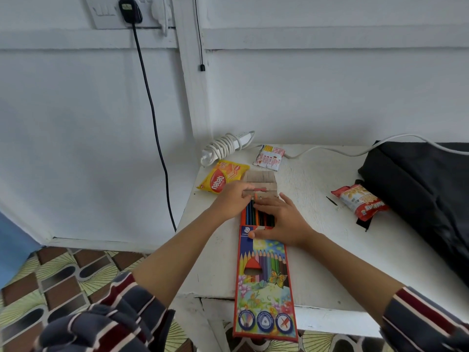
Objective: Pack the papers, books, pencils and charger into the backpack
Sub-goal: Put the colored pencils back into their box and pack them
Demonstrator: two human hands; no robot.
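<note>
Two sleeves (106,318), one pencil box (265,288), left hand (232,201), right hand (284,222), three snacks (222,179)

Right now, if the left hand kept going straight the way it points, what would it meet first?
The pencil box's open cardboard flap: the left hand seems to touch its near edge. Past that lies the white and red snack packet, though depth is hard to judge.

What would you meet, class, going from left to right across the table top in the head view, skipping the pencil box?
Yellow wafer packet → white and red sachet → red snack packet → black backpack.
</note>
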